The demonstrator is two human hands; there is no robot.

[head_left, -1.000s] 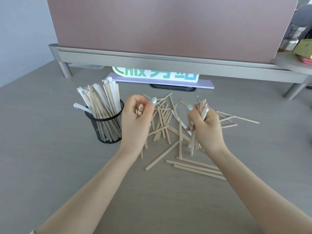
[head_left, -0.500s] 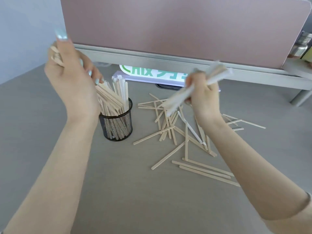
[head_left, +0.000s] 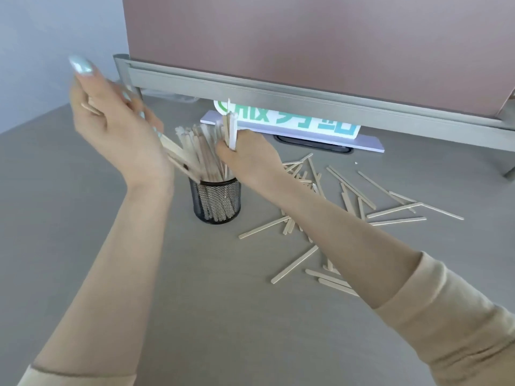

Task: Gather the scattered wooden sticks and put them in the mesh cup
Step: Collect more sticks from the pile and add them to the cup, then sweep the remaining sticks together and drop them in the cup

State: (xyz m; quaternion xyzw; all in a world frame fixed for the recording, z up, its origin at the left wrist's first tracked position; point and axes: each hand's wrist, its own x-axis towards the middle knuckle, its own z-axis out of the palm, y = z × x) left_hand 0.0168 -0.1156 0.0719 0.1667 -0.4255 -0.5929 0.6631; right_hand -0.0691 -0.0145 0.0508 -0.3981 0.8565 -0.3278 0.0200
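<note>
A black mesh cup (head_left: 216, 200) stands on the grey desk, packed with upright wooden sticks (head_left: 199, 151). My right hand (head_left: 246, 157) is directly over the cup's right side, shut on a small bundle of sticks (head_left: 230, 129) held upright. My left hand (head_left: 111, 126) hovers above and left of the cup, fingers curled around a few sticks whose ends show at the palm. Several loose sticks (head_left: 348, 201) lie scattered on the desk right of the cup, partly hidden under my right forearm.
A metal monitor riser (head_left: 278, 93) with a pinkish panel (head_left: 306, 37) above it runs along the back. Under it sit a white sign with green characters (head_left: 292, 121) on a lilac base (head_left: 370, 146). The riser's right leg (head_left: 510, 168) stands at far right.
Both hands lifted bundles from the pile. My right hand swung left from above the pile to over the cup, turning its bundle upright. My left hand stays raised left of the cup.
</note>
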